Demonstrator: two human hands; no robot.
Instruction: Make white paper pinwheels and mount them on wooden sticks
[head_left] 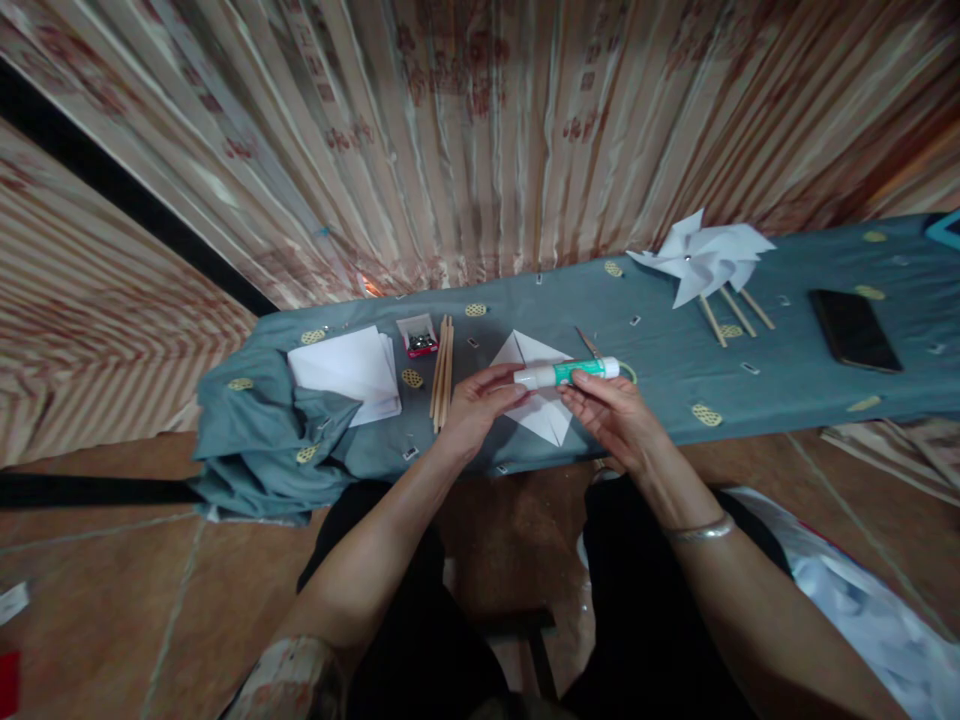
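A white and green glue stick [576,372] lies level between my two hands, just above the cloth-covered bench. My left hand [480,405] pinches its white left end, and my right hand [611,405] grips the green barrel near the other end. Beneath it rests a square white paper [551,418] with cut lines running in from its corners; the glue stick and my fingers hide part of it. Behind the glue stick's right end is a thin pointed tool [587,342], partly covered, with a greenish loop [628,373] beside it.
To the left are stacked white paper sheets [341,365], a small box of metal pins [418,337] and several wooden sticks [443,375]. Finished paper pinwheels [705,258] and a black phone [855,330] lie at the right. A curtain [480,150] hangs behind the bench.
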